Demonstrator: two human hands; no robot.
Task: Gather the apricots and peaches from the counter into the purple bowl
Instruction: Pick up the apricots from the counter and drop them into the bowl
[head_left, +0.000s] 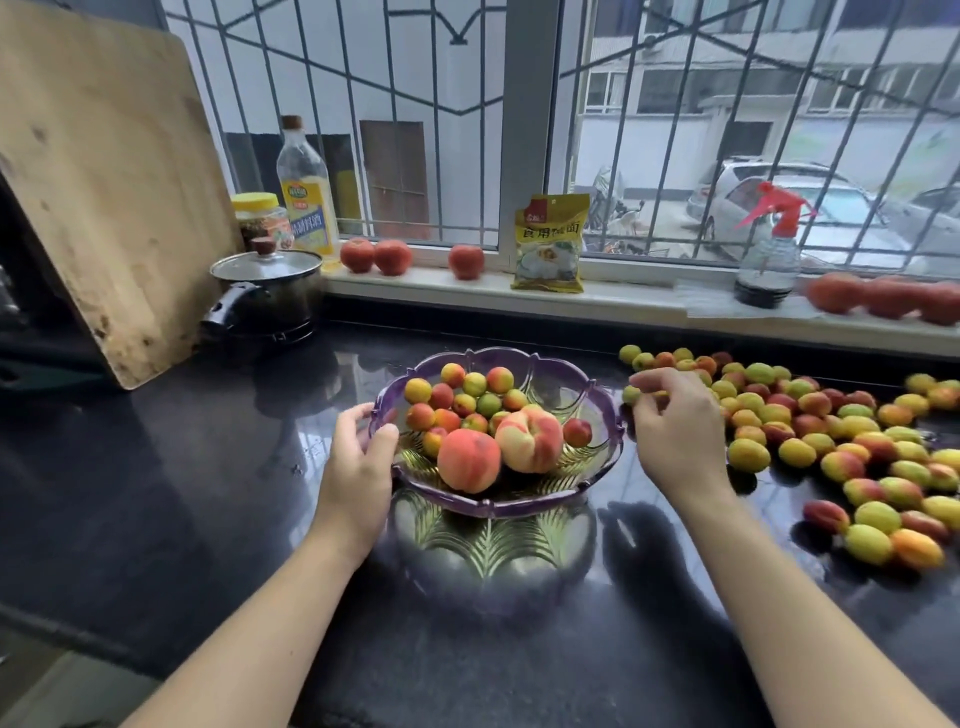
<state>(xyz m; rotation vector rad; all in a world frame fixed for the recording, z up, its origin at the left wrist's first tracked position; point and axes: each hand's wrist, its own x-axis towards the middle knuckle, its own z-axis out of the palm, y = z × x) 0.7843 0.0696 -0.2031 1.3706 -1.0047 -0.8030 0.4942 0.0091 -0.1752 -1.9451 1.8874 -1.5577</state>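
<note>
The purple bowl (602, 410) stands on the dark counter and holds two peaches (470, 460) and several small apricots (452, 397). My left hand (358, 457) grips the bowl's left rim. My right hand (675, 421) hovers just right of the bowl with its fingers curled around a small apricot (631, 395); part of that fruit is hidden by the fingers. A wide spread of apricots (841, 447) covers the counter to the right. More peaches (376, 255) lie on the window sill, left and far right.
A lidded pot (267, 291) stands at the back left beside a leaning wooden board (104, 182). On the sill are an oil bottle (304, 197), a jar (260, 215), a yellow packet (550, 241) and a spray bottle (769, 260).
</note>
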